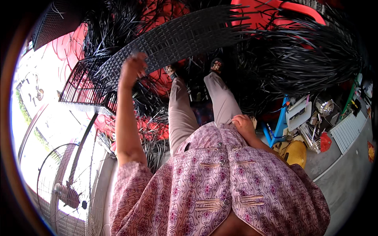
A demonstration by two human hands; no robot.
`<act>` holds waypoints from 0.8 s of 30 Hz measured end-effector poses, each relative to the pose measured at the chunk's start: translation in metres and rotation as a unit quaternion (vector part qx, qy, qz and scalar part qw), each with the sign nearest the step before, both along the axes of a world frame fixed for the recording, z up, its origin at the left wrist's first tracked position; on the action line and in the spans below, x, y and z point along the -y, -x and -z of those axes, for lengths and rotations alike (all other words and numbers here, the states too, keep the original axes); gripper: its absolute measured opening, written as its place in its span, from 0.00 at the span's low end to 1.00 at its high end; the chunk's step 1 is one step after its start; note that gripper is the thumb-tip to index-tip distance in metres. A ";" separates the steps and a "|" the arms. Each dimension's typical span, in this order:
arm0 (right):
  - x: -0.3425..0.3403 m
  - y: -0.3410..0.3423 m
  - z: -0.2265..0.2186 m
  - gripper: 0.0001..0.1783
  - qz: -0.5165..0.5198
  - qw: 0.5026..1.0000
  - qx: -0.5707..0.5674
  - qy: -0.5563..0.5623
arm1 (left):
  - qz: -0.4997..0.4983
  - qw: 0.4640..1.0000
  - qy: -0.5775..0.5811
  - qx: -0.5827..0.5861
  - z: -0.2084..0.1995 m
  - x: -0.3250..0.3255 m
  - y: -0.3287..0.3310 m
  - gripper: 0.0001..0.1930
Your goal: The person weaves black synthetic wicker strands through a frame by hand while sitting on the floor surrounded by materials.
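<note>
A long black woven strip panel (169,41) curves across the upper middle, its right end fraying into loose strands. My left hand (134,67) is raised at the left part of this panel, overlapping its lower edge. Motion smears the fingers, so I cannot tell whether they touch or grip the weave. Lower down, my right hand (243,125) rests on my right thigh by the shirt hem, fingers laid over the cloth with nothing seen in them.
Loose black strips (307,59) heap at the right, below a red plastic chair (301,8). A black wire rack (84,84) and a standing fan (69,196) are on the left. Beside my right arm stand a blue plastic frame (278,129), a yellow rounded object (295,152) and metal containers.
</note>
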State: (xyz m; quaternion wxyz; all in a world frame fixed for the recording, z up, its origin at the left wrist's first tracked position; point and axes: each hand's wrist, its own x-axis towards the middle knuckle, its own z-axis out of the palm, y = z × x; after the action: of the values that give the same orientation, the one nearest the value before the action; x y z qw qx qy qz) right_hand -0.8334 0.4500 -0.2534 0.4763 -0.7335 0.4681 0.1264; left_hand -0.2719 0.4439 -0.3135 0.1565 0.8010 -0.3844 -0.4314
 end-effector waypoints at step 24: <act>0.005 -0.006 -0.025 0.15 0.210 0.869 -0.102 -0.436 | -0.103 0.840 -0.264 -0.464 -0.143 -0.256 0.184 0.10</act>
State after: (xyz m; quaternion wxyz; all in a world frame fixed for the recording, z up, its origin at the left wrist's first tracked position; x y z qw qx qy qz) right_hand -0.8278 0.4448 -0.2285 0.7128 -0.3188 0.5540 0.2887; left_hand -0.4560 0.7001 -0.1701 0.1424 0.5532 -0.0541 -0.8190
